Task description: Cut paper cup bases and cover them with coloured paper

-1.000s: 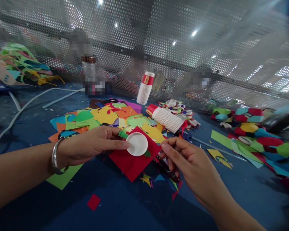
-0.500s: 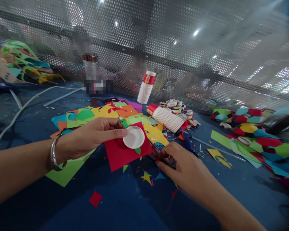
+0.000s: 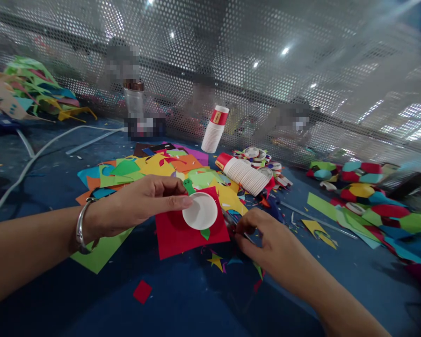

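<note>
My left hand, a bracelet at its wrist, pinches the left edge of a round white paper cup base. A green paper head with a drawn face sticks out at its top and a green pointed piece at its bottom. Behind it is a red paper square; whether the two are joined I cannot tell. To the right, my right hand is closed round scissors, their blades pointing toward the red paper and their handles mostly covered by the fingers.
Coloured paper sheets lie piled behind my hands. One paper cup stack stands; another lies on its side. Paper scraps and a small red piece are nearer. Colourful paper shapes sit right, a cable left.
The white cup base and red paper have shifted slightly right and down with my left hand. My right hand has moved slightly right, still holding the scissors.
</note>
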The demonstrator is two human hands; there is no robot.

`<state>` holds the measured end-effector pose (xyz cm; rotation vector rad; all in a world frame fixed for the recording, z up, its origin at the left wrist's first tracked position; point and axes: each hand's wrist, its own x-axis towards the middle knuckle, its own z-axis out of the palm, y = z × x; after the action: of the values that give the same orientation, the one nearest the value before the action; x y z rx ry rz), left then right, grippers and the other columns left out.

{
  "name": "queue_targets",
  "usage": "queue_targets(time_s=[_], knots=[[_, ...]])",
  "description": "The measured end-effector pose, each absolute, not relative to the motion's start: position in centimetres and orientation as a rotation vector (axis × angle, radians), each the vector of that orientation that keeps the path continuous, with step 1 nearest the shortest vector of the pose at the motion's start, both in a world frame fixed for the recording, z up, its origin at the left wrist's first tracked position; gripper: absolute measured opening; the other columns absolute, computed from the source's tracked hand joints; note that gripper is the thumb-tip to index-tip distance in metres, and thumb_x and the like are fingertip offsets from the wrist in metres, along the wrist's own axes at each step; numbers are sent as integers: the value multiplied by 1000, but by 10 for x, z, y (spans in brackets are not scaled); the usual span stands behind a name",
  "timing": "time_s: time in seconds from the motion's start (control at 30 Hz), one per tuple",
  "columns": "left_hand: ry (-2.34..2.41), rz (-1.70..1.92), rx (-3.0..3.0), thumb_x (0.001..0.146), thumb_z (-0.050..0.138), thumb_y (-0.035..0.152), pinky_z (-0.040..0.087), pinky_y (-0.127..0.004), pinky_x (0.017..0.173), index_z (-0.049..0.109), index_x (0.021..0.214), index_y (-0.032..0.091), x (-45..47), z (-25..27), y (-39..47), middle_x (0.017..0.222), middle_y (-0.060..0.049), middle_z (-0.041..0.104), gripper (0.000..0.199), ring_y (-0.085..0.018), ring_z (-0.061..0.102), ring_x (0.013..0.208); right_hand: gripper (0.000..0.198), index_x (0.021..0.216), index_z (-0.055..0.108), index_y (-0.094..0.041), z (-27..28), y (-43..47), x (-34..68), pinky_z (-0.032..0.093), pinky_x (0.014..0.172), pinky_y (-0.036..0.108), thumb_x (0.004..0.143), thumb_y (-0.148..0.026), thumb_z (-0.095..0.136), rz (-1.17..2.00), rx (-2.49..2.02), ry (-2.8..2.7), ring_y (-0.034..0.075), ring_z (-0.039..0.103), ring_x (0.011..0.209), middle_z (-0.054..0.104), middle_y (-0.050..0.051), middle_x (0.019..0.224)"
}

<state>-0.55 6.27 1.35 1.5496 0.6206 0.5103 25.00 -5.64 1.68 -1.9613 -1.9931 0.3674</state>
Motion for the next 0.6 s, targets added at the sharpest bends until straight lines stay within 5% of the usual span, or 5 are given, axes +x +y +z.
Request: queue_targets(time_s=[0.3,0.47,0.6], knots=[[642,447,1527,87,70,42,43,-24,68,64,90,17,-2,9,62,89,-1,68,26,-13,59,79,14,88,60,-19,20,-55,255,41,62,29,92,-29,52,1053,-1616,-1245,15,56,70,62,2,78],[647,421,1518,88,70,42,43,-24,68,65,91,17,-1,4,62,90,-2,70,25,-14,60,80,12,80,51,-19,18,-56,247,22,45,23,90,-25,53,1099,-1525,-1059,5,29,45,55,-4,68],[648,374,1491,89,69,45,43,-23,65,64,91,18,0,1,62,90,-2,71,28,-14,61,80,23,103,50,-22,19,-57,241,14,43,22,93,-38,63,1143,-1503,-1074,3,25,43,50,-8,66]])
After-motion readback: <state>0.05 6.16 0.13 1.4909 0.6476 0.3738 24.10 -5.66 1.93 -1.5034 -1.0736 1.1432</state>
